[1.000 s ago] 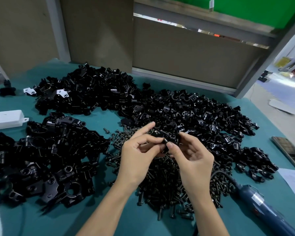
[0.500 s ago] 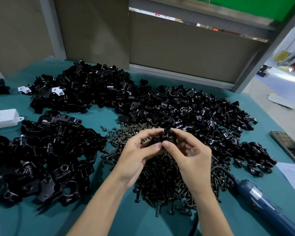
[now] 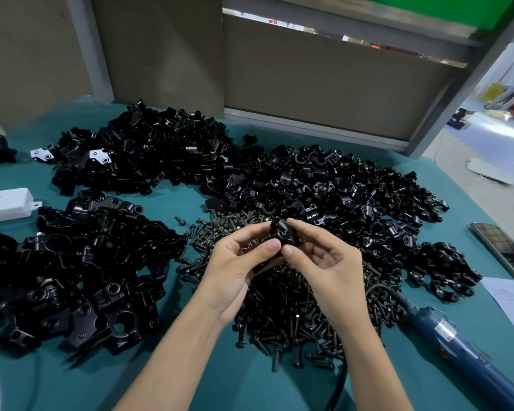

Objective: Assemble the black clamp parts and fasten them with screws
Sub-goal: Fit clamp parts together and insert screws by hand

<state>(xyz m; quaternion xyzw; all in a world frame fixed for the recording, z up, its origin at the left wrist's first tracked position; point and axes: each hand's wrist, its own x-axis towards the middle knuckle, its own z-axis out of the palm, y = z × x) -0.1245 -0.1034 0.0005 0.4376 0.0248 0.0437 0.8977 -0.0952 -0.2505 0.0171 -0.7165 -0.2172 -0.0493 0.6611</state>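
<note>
I saw the left hand (image 3: 235,271) and the right hand (image 3: 330,271) meet over the pile of screws (image 3: 282,310) on the green table (image 3: 190,381). Both pinched one small black clamp part (image 3: 284,234) between thumb and fingertips, holding it just above the screws. More black parts (image 3: 339,197) lay heaped behind. A blue power screwdriver (image 3: 463,348) lay on the table to the right, apart from both hands.

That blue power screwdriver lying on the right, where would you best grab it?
Probably the blue screwdriver mid-barrel, from above: it lies flat on the table, long round body exposed on top, so fingers can wrap its sides.
</note>
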